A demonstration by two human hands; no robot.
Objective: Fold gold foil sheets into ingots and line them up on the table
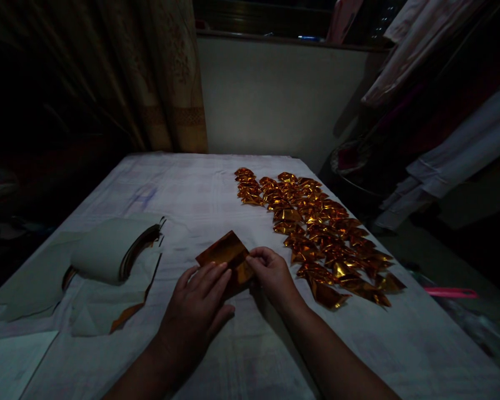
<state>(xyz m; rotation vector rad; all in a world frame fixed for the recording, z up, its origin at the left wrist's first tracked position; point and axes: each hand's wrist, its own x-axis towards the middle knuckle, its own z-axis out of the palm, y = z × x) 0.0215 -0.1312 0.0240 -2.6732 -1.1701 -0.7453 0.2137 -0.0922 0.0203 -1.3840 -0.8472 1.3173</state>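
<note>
A sheet of shiny gold foil paper (pixel 224 251) lies at an angle on the cloth-covered table, in front of both hands. My left hand (pixel 200 294) rests on its lower left part, fingers stretched out over the surface and thumb apart. At the right edge, my right hand (pixel 270 272) pinches the paper between thumb and index finger. To the right, folded gold foil pieces (pixel 316 222) are spread in rows. On the left are a curled stack of pale-backed paper sheets (pixel 102 250) and a loose sheet (pixel 108 305) with a gold edge turned up.
A white checked cloth covers the table (pixel 183 183). A pale sheet (pixel 16 361) lies at the near left corner. Behind stand a wall (pixel 275 94) and a patterned curtain (pixel 162 72). Clothes (pixel 462 144) hang at the right, above a pink handle (pixel 450 292) beside the table.
</note>
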